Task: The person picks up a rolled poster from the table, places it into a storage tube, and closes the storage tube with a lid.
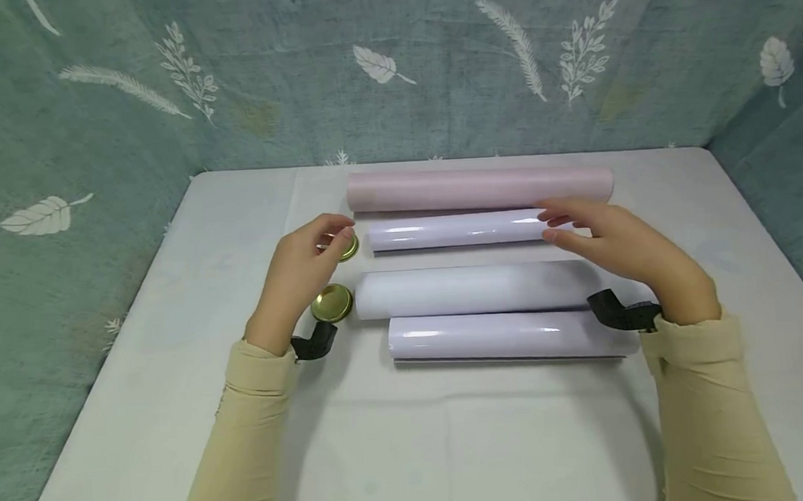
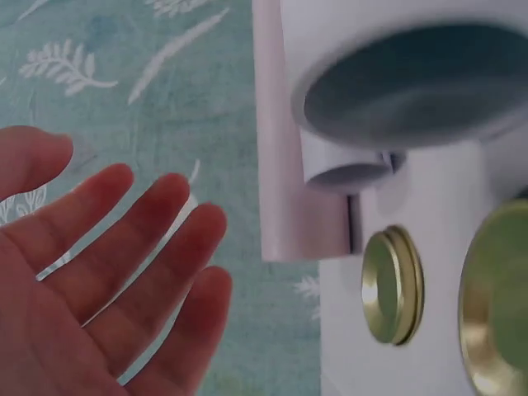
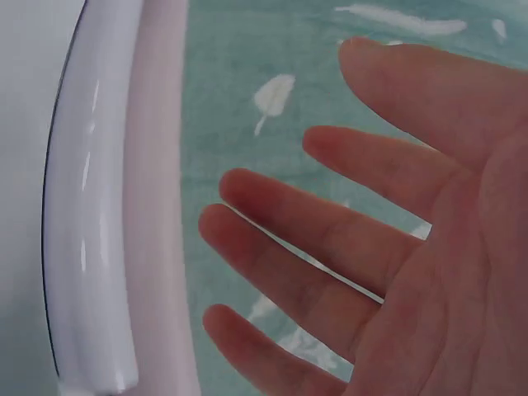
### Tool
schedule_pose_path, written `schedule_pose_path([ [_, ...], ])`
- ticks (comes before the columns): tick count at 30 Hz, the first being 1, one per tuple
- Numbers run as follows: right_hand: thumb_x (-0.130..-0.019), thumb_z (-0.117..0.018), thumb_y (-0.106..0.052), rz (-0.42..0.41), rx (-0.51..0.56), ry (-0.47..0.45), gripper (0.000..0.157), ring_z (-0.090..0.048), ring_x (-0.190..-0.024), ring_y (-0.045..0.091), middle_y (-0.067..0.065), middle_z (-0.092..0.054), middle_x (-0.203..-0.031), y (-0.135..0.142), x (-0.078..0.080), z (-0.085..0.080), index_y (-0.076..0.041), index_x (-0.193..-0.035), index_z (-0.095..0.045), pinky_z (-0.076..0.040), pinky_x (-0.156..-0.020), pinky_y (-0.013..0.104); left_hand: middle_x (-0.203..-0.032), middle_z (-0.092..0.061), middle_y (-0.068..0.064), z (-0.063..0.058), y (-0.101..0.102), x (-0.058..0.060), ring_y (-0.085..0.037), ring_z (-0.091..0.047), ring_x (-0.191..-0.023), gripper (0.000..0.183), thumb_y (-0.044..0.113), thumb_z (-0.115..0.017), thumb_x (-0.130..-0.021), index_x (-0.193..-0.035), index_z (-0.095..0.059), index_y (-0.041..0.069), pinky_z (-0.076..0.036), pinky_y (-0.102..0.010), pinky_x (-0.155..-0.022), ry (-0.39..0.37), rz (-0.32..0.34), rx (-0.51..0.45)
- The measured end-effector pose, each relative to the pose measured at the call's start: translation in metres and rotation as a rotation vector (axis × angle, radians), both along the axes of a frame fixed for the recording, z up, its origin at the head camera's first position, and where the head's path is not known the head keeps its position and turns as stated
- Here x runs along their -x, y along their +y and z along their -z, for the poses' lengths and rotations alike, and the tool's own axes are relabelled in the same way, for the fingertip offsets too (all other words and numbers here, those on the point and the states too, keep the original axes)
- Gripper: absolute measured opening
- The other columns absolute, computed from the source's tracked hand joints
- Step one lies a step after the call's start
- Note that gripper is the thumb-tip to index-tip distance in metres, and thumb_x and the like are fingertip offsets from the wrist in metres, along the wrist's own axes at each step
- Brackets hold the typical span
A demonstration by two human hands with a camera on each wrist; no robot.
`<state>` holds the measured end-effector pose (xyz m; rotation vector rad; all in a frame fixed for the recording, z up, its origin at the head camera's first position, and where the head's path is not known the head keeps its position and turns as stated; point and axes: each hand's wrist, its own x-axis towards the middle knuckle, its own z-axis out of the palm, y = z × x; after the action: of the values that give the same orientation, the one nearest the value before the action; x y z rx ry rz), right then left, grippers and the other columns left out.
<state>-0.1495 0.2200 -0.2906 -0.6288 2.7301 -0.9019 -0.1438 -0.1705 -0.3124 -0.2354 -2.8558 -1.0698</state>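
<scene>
Several rolls lie crosswise on the white table: a pink roll [image 1: 480,188] at the back, a glossy white roll [image 1: 455,231], a matte white roll [image 1: 472,290], and another glossy white roll [image 1: 501,336] at the front. My left hand [image 1: 304,261] hovers over a gold jar lid [image 2: 393,285], partly hiding it in the head view. Another gold lid [image 1: 332,303] sits by the matte roll's left end. My right hand [image 1: 608,236] hovers over the right end of the back glossy roll. In both wrist views the fingers are relaxed and hold nothing.
The white table [image 1: 398,447] is bounded at the back and sides by green leaf-print cloth [image 1: 433,67]. A black wrist mount [image 1: 315,340] sits on the left wrist, and another black mount [image 1: 623,312] on the right wrist.
</scene>
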Motion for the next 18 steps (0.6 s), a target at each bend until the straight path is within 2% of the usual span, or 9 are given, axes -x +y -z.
schedule_pose_path([
  [4, -0.089, -0.048, -0.042, -0.045, 0.132, -0.034, 0.044, -0.046, -0.113, 0.016, -0.006, -0.049, -0.123, -0.01, -0.002, 0.004, -0.032, -0.131, -0.04, -0.034, -0.092, 0.042, -0.097, -0.059, 0.01, 0.006, 0.005, 0.0, -0.011, -0.056, -0.088, 0.035, 0.05, -0.044, -0.088, -0.115, -0.053, 0.029, -0.045, -0.033, -0.072, -0.099, 0.094, -0.105],
  [8, -0.09, -0.049, -0.038, -0.073, 0.195, -0.076, 0.043, -0.047, -0.112, 0.011, -0.008, -0.049, -0.123, -0.02, 0.002, 0.006, -0.034, -0.131, -0.038, -0.036, -0.092, 0.037, -0.101, -0.06, 0.004, 0.008, 0.007, 0.0, -0.011, -0.057, -0.088, 0.031, 0.04, -0.047, -0.091, -0.119, -0.05, 0.027, -0.045, -0.032, -0.078, -0.163, 0.171, -0.2],
  [13, -0.089, -0.05, -0.042, -0.052, 0.189, -0.123, 0.045, -0.045, -0.113, 0.011, -0.008, -0.048, -0.124, -0.02, 0.007, 0.009, -0.034, -0.132, -0.037, -0.038, -0.09, 0.037, -0.1, -0.059, 0.008, 0.014, 0.003, 0.005, -0.011, -0.057, -0.089, 0.031, 0.046, -0.046, -0.089, -0.117, -0.051, 0.033, -0.047, -0.039, -0.072, -0.186, 0.166, -0.223],
  [15, -0.088, -0.05, -0.045, -0.059, 0.186, -0.127, 0.045, -0.046, -0.112, 0.01, -0.009, -0.048, -0.123, -0.02, 0.008, 0.011, -0.036, -0.13, -0.038, -0.039, -0.089, 0.037, -0.099, -0.059, 0.01, 0.012, 0.003, 0.004, -0.013, -0.057, -0.088, 0.031, 0.048, -0.046, -0.088, -0.116, -0.051, 0.035, -0.047, -0.043, -0.069, -0.188, 0.162, -0.216],
  [18, -0.087, -0.051, -0.045, -0.081, 0.182, -0.134, 0.045, -0.046, -0.111, 0.009, -0.009, -0.05, -0.121, -0.022, 0.009, 0.016, -0.036, -0.13, -0.039, -0.039, -0.089, 0.036, -0.101, -0.059, 0.011, 0.006, 0.005, 0.001, -0.012, -0.057, -0.091, 0.033, 0.049, -0.047, -0.087, -0.116, -0.051, 0.034, -0.046, -0.041, -0.073, -0.189, 0.185, -0.205],
])
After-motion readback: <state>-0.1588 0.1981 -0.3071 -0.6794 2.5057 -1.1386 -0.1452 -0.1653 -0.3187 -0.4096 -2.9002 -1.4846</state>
